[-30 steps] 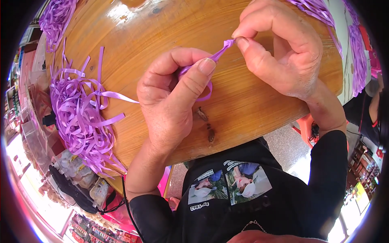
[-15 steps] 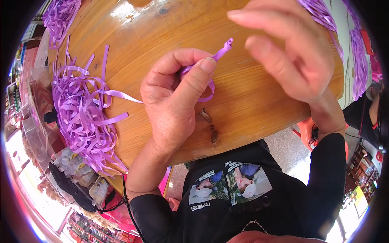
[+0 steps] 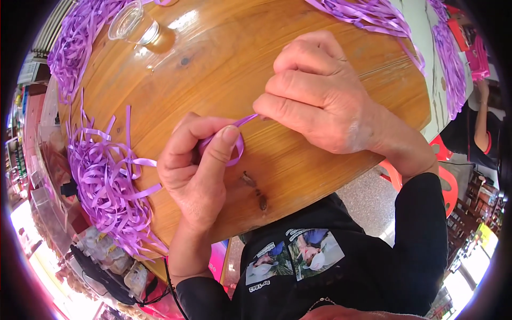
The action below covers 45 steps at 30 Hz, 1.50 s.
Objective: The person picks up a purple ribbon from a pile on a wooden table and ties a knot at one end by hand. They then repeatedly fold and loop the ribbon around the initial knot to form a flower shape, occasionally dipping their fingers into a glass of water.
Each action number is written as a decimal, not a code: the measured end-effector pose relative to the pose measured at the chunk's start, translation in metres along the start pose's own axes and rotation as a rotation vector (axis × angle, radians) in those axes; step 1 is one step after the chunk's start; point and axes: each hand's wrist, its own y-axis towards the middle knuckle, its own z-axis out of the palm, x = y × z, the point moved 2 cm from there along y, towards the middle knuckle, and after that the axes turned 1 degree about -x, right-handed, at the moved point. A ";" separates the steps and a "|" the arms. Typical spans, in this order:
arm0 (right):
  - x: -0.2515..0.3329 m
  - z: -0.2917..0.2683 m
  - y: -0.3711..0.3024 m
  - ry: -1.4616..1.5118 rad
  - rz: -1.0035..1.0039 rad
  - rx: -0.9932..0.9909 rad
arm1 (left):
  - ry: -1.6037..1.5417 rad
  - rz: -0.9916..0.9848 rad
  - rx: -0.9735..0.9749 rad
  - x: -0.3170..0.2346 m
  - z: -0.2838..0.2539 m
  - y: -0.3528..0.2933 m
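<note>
A narrow purple ribbon (image 3: 239,151) is stretched between my two hands above the wooden table. My left hand (image 3: 200,165) pinches it between thumb and bent forefinger, and a loop of it hangs beside the thumb. The ribbon's other end runs into the closed fingers of my right hand (image 3: 320,96), which hide its tip. From behind my left hand a strand leads toward a heap of loose purple ribbons (image 3: 109,181) at the table's left edge.
A clear plastic cup (image 3: 133,25) stands on the wooden table (image 3: 213,64) at the far left. More purple ribbons (image 3: 368,15) lie along the far edge and on a pale surface to the right. A red stool (image 3: 448,186) and another person's arm (image 3: 482,122) show at right.
My right hand has come in from open and apart to grip the ribbon's free end. The view has shifted, bringing the cup into sight.
</note>
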 end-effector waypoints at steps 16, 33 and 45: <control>-0.023 -0.006 0.014 0.499 0.385 0.039 | -0.327 -0.098 -0.030 -0.009 -0.006 0.003; 0.050 0.013 0.027 1.090 0.292 0.313 | -0.777 0.236 0.249 -0.090 0.012 -0.019; 0.010 -0.064 -0.021 0.977 0.655 0.197 | -1.046 0.315 0.256 -0.113 -0.083 -0.023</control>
